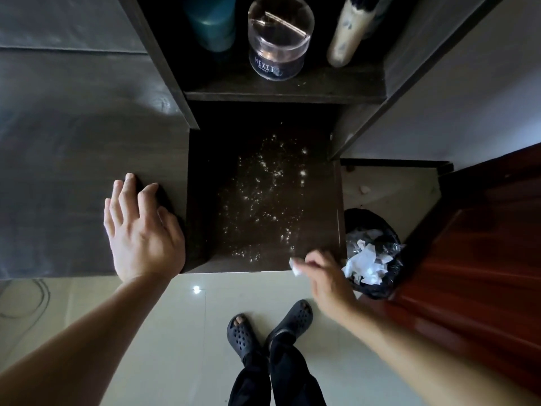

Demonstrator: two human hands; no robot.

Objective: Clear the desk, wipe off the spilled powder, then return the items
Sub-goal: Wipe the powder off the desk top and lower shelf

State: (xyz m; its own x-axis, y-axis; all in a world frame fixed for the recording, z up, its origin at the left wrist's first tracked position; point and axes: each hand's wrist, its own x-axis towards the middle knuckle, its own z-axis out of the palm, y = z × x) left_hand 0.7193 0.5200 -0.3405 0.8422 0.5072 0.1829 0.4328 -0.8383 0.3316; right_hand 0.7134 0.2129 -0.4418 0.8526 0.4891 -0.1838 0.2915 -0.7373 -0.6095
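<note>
dark desk (322, 227) under spilled powder (263, 194); left hand (140, 230) lies spread, right hand (328, 279) pinches tissue (295, 266) beside bin (377, 290) of crumpled tissues (366, 265).

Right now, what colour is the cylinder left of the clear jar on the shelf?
Teal; the cylinder shows best in the head view.

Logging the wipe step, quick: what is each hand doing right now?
Left hand: open, fingers spread, resting on the grey wood-grain surface.
Right hand: pinches a small crumpled white tissue.
</note>
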